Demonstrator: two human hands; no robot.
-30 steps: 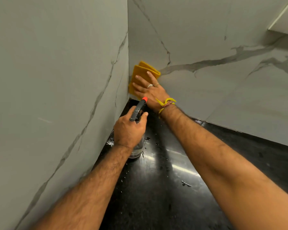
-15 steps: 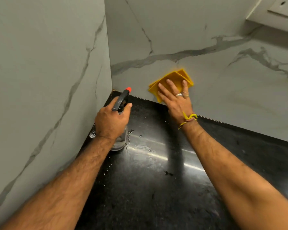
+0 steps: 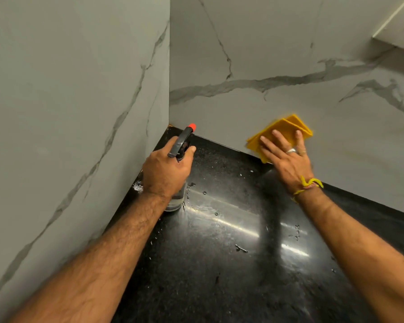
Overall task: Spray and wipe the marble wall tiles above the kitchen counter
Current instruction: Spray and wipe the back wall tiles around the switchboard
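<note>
Your right hand (image 3: 287,157) lay flat with its fingers spread, pressing a folded yellow cloth (image 3: 280,134) against the rear marble wall (image 3: 254,43). The cloth sat low on that wall, its bottom corner just at the joint with the worktop (image 3: 231,264). A ring (image 3: 291,150) showed on one finger, and a yellow thread band (image 3: 309,184) circled the wrist. Your left hand (image 3: 166,171) gripped the neck of a clear spray bottle (image 3: 176,199), fingers curled round it, thumb beside the dark trigger head (image 3: 180,143). The red nozzle tip (image 3: 191,127) pointed toward the corner where the two walls met. The bottle's base stood on or just above the worktop; which could not be told. The side marble wall (image 3: 68,113) ran close along your left forearm. The black worktop was glossy, with scattered water droplets (image 3: 240,248) on its surface.
</note>
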